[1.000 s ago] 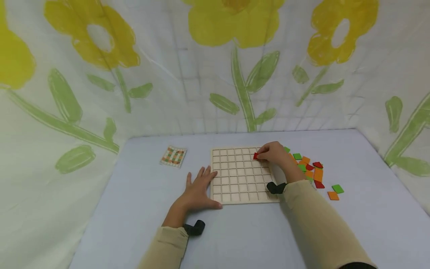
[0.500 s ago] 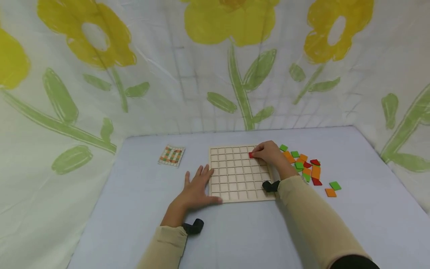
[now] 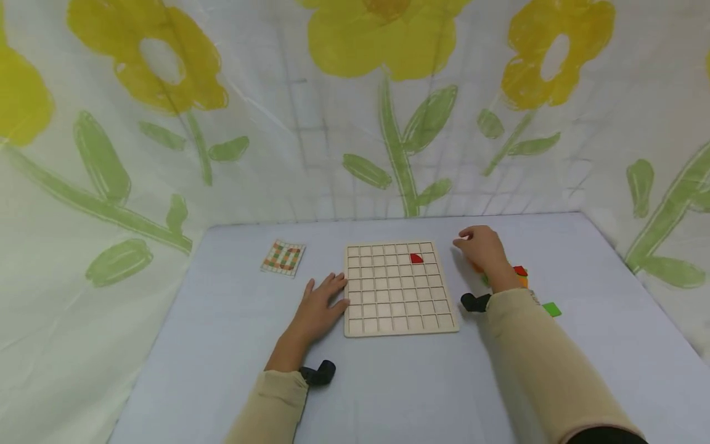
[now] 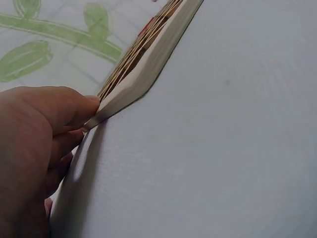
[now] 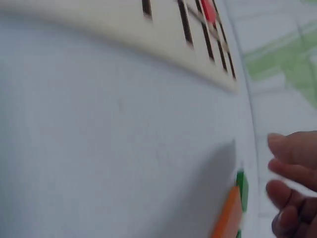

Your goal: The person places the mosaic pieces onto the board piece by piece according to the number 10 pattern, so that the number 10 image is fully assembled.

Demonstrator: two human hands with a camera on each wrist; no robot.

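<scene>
If lowering empty, loose-fingered right hand (image 3: 481, 248) near desk (image 3: 388, 388) far edge, could scatter tiles (image 3: 520, 271); pushing with relaxed-fingered left hand (image 3: 317, 311), skew board (image 3: 396, 297).

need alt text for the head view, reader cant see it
A person's left hand touches the left edge of a grid board bearing one red piece, while the right hand hovers near loose coloured pieces, partly hidden. A small patterned card lies left of the board, with a flowered backdrop behind.
</scene>
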